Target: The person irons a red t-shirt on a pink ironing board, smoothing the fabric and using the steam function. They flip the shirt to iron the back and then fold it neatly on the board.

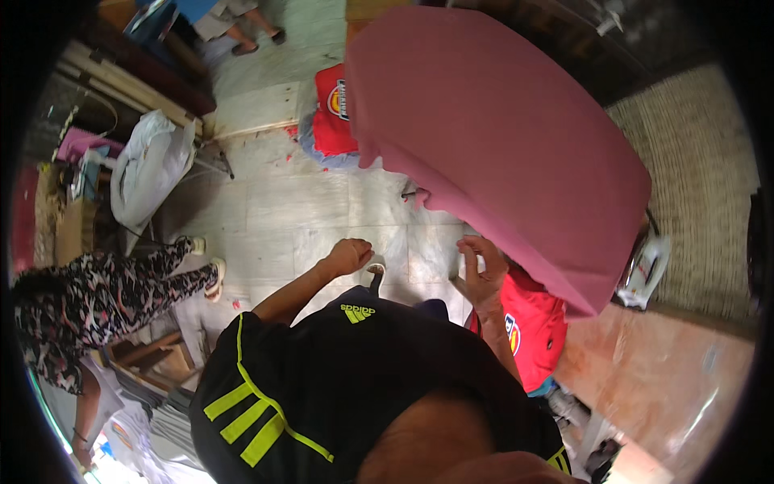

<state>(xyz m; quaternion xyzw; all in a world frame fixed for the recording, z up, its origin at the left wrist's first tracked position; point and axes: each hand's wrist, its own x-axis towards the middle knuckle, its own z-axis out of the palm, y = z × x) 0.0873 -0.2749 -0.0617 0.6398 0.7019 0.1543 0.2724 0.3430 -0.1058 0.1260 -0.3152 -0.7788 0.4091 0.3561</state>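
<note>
A large dusty-red cloth lies spread over a raised surface at the upper right, its lower left edge hanging down. My right hand is beside that edge, close to it; its fingers are curved and apart from the thumb, and I see nothing held. Above the floor, away from the cloth, my left hand is loosely curled with nothing visible in it. A folded red garment with a printed badge sits beneath the cloth's near corner, beside my right forearm. At the cloth's right end stands a white clothes iron.
Another red garment rests on a bluish bundle past the cloth's far left edge. Woven matting and a brown board lie to the right. At left, a person in patterned clothes is near a white-covered ironing board. Another person's legs show far off.
</note>
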